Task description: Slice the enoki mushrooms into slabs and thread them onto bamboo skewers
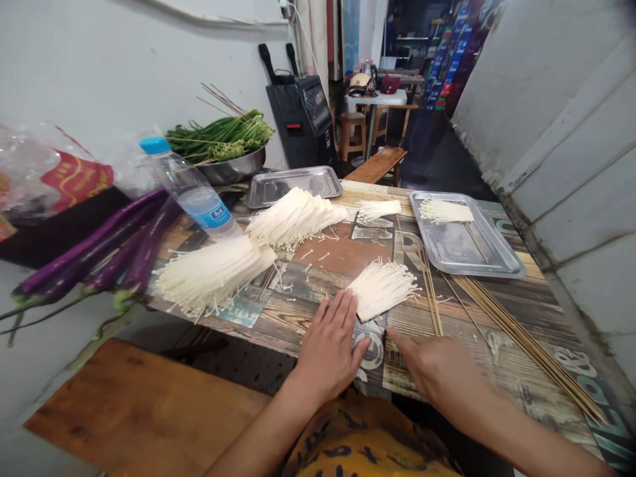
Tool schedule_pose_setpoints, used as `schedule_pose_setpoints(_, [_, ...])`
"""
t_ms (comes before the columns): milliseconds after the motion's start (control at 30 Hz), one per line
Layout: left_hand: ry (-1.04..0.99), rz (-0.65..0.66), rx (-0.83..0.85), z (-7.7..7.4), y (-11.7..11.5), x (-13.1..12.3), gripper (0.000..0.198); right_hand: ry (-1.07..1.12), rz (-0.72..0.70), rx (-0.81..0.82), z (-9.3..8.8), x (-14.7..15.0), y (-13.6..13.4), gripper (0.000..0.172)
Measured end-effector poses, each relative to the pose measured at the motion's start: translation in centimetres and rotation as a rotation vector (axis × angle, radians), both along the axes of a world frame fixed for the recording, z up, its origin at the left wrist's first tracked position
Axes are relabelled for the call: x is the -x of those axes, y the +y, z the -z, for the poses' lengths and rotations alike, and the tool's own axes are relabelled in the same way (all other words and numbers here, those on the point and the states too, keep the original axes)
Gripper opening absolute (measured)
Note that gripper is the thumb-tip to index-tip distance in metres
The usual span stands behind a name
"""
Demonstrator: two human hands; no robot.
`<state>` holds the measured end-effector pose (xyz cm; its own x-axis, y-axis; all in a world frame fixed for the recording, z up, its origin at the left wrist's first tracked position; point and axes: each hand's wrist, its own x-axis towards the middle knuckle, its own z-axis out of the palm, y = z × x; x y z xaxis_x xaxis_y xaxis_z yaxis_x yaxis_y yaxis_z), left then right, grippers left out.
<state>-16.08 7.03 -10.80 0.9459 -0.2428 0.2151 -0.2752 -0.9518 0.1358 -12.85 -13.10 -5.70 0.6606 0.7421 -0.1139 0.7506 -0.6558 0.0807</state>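
Note:
A flat bundle of enoki mushrooms (382, 288) lies on the table before me, its caps fanned to the upper right. My left hand (330, 344) rests flat against the bundle's left edge, fingers stretched out. Just below the bundle is my right hand (437, 368), forefinger extended and the other fingers curled under; anything inside them is hidden. Two larger enoki piles, a near one (213, 271) and a far one (293, 215), sit to the left. On the right tray (472, 258) lies a skewered enoki bundle (447, 211). Bamboo skewers (531, 344) lie to the right.
A water bottle (203, 202) stands behind the near pile, beside purple eggplants (99, 245). Farther back are another metal tray (298, 185) and a bowl (236, 169) of skewered greens. A wooden bench (149, 411) is at the lower left. A wall runs along the right.

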Motion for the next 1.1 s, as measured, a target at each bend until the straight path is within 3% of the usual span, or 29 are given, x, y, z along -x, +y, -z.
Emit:
schedule_pose_setpoints(133, [0.001,0.005,0.016,0.0,0.0,0.0,0.064,0.052,0.009,0.057,-1.0,-0.3,0.6,0.044])
schedule_pose_setpoints(467, [0.005,-0.005,0.04,0.3,0.1,0.0,0.065,0.076,0.065,0.133,-0.5,-0.5,1.5,0.046])
schedule_pose_setpoints(600, [0.01,-0.004,0.037,0.3,0.0,0.0,0.065,0.074,0.094,0.101,-0.4,-0.9,2.3,0.044])
schedule_pose_setpoints(733, [-0.005,-0.002,0.035,0.4,0.0,0.0,0.065,0.048,0.145,0.016,0.9,-1.1,3.2,0.041])
schedule_pose_setpoints(867, [-0.022,0.006,0.015,0.4,0.1,0.1,0.065,-0.043,0.186,-0.089,1.7,0.2,2.3,0.03])
schedule_pose_setpoints(1100, [-0.059,0.019,0.001,0.7,0.2,-0.1,0.063,-0.075,0.265,-0.022,1.3,2.6,0.3,0.015])
